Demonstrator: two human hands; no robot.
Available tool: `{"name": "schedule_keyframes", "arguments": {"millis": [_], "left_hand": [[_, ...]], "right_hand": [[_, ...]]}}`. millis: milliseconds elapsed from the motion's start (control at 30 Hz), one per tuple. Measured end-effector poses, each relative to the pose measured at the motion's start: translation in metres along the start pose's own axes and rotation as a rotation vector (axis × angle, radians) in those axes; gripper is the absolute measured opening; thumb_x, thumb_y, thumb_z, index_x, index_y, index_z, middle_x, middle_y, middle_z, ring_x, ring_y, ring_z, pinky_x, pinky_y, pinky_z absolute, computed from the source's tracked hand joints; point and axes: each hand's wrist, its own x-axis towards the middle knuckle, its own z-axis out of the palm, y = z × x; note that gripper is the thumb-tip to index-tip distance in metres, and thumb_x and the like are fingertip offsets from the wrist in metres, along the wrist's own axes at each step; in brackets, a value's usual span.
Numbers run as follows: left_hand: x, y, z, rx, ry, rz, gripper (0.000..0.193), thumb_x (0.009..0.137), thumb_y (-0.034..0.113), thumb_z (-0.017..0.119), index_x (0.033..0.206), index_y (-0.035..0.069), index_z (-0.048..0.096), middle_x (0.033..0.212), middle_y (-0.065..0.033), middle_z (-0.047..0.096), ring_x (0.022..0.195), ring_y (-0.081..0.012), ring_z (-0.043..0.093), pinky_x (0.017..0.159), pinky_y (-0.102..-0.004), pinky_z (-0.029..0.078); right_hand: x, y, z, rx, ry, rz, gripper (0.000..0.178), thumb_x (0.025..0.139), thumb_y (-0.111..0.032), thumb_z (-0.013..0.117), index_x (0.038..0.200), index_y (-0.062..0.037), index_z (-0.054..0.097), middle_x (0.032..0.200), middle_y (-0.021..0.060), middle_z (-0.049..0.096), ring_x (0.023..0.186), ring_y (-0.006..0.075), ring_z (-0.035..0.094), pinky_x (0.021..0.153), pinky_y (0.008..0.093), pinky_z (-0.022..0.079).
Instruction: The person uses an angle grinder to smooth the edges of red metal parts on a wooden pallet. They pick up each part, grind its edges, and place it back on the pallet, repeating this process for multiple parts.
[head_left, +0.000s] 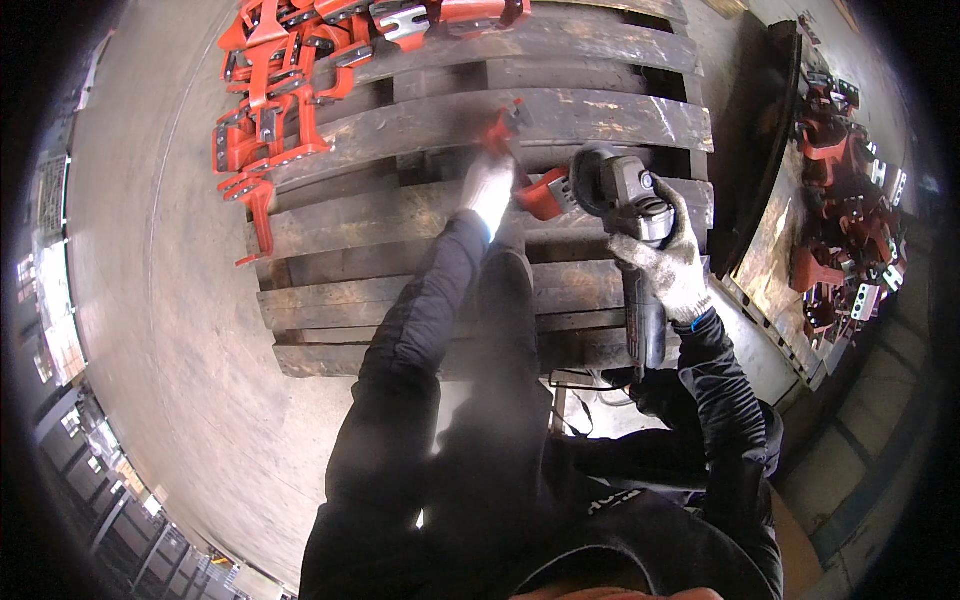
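Observation:
My right hand (668,262), in a pale work glove, is closed around an angle grinder (640,205). The grinder's disc (592,178) is at the bare metal end of a red metal bracket (545,196), over the pallet. My left hand (489,190), gloved and washed out by bright light, is closed on this bracket from the left; glare hides its separate fingers. Just beyond that hand shows a blurred red part (502,130); whether it belongs to the same bracket I cannot tell.
A worn wooden pallet (620,115) lies under the work. Red brackets (265,125) are heaped at its far left, with more along its far edge. To the right, a second wooden platform (775,225) bears several red and silver brackets (825,270). A dark cable (575,385) hangs near my legs.

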Motion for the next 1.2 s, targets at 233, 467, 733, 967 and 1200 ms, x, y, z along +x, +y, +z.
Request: {"name": "schedule_keyframes", "arguments": {"millis": [233, 467, 733, 967, 1200], "left_hand": [[0.003, -0.021, -0.009, -0.317, -0.105, -0.127, 0.038, 0.103, 0.032, 0.062, 0.126, 0.001, 0.067, 0.117, -0.0086, 0.07, 0.102, -0.0181, 0.066, 0.088, -0.033, 0.054], [-0.033, 0.037, -0.012, -0.61, -0.117, -0.207, 0.045, 0.101, 0.037, 0.063, 0.128, 0.0, 0.064, 0.121, -0.0149, 0.069, 0.105, -0.0256, 0.069, 0.089, -0.0392, 0.058], [-0.021, 0.017, 0.01, -0.434, 0.008, -0.229, 0.05, 0.106, 0.036, 0.053, 0.141, 0.001, 0.055, 0.137, -0.0162, 0.062, 0.12, -0.0266, 0.064, 0.099, -0.0376, 0.055], [0.036, -0.054, 0.038, -1.405, -0.12, -0.649, 0.048, 0.105, 0.029, 0.05, 0.135, -0.008, 0.053, 0.13, -0.0217, 0.063, 0.108, -0.0352, 0.07, 0.105, -0.0445, 0.053], [0.008, -0.031, 0.025, -0.607, -0.048, -0.361, 0.042, 0.104, 0.024, 0.054, 0.137, -0.003, 0.054, 0.128, -0.0203, 0.065, 0.114, -0.0324, 0.066, 0.105, -0.0425, 0.052]], "right_hand": [[-0.002, -0.008, 0.0, 0.143, -0.067, 0.183, 0.09, 0.083, -0.01, 0.087, 0.153, 0.0004, 0.031, 0.119, 0.0138, 0.068, 0.096, 0.0187, 0.07, 0.081, 0.0312, 0.061], [-0.01, 0.01, -0.012, 0.257, -0.069, 0.306, 0.084, 0.086, -0.005, 0.083, 0.154, -0.007, 0.032, 0.112, 0.0137, 0.069, 0.08, 0.0148, 0.07, 0.069, 0.029, 0.061], [-0.011, 0.008, 0.009, 0.079, 0.122, 0.07, 0.095, 0.077, -0.009, 0.091, 0.154, -0.0072, 0.036, 0.119, 0.0161, 0.068, 0.103, 0.02, 0.068, 0.085, 0.0331, 0.06], [0.014, -0.014, 0.044, -0.333, 0.176, -0.253, 0.094, 0.071, -0.025, 0.093, 0.15, -0.0033, 0.045, 0.134, 0.0209, 0.064, 0.123, 0.0263, 0.064, 0.104, 0.0379, 0.052], [0.021, -0.027, 0.052, -0.238, 0.097, -0.185, 0.093, 0.07, -0.02, 0.095, 0.149, -0.0064, 0.047, 0.139, 0.0174, 0.061, 0.126, 0.0252, 0.061, 0.108, 0.0388, 0.05]]}}
